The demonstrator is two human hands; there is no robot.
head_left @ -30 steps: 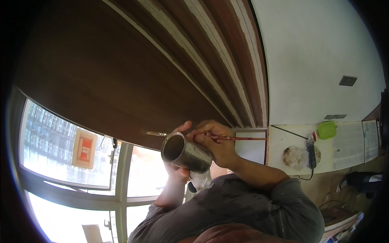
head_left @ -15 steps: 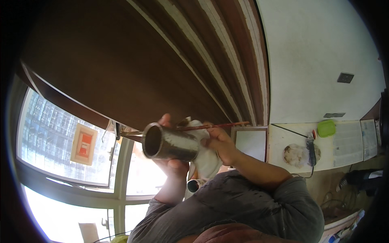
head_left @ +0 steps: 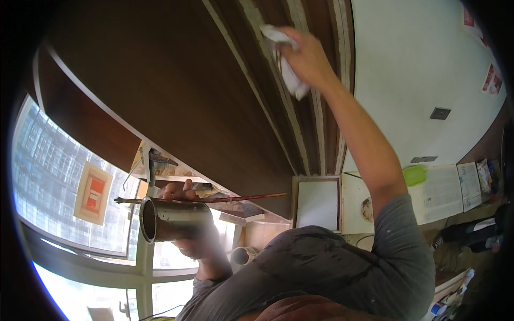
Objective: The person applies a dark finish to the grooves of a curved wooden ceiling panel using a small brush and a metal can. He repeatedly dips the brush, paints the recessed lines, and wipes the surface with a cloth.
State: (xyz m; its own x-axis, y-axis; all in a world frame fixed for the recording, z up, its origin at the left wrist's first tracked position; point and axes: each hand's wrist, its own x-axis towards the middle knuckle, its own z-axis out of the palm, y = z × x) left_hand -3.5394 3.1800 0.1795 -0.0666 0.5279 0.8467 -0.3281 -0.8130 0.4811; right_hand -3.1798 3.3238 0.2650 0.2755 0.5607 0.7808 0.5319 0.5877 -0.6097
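Observation:
In my left hand (head_left: 194,246), low and left of centre, is a metal can (head_left: 181,220) tipped on its side, its open mouth toward the left. A thin brush (head_left: 247,198) with a reddish handle is held along the can by the same hand, bristles pointing left. My right hand (head_left: 310,58) reaches far up, fingers closed on a white cloth (head_left: 292,76). The cloth lies over or just in front of the pale strips (head_left: 257,32) running along the dark brown panel (head_left: 160,96); whether it touches them I cannot tell.
Windows (head_left: 59,182) stand at the left. A tube-like container (head_left: 242,255) is below my left arm. On the right, a pale worktop (head_left: 350,214) bears a green tub (head_left: 414,175) and papers (head_left: 440,192). A person's leg (head_left: 466,235) shows at the far right.
My right hand has moved from beside the can up to the striped panel, taking the cloth along. My left hand, with can and brush, has shifted left and down.

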